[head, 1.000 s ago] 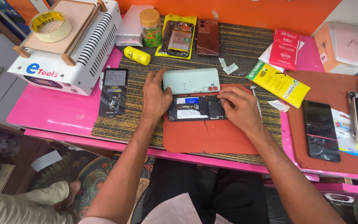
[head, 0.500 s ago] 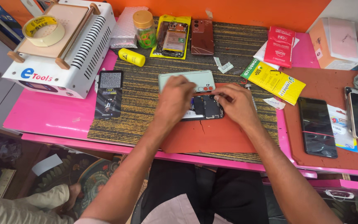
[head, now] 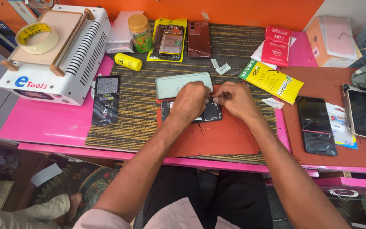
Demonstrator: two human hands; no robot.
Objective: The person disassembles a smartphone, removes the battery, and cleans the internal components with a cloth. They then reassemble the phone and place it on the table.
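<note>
Black opened phone (head: 191,112) is lying on the red mat (head: 221,138), mostly hiding under the left hand (head: 190,101) pressing down on it. Right hand (head: 234,98) is pinching something too small to identify at its top edge, just beside the pale green back cover (head: 172,84); bare mat is lying open toward the near table edge.

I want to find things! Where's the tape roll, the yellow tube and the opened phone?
tape roll (head: 37,37), head view, on its front rim.
yellow tube (head: 128,62), head view, mid-body.
opened phone (head: 214,113), head view, right end beside the hands.
</note>
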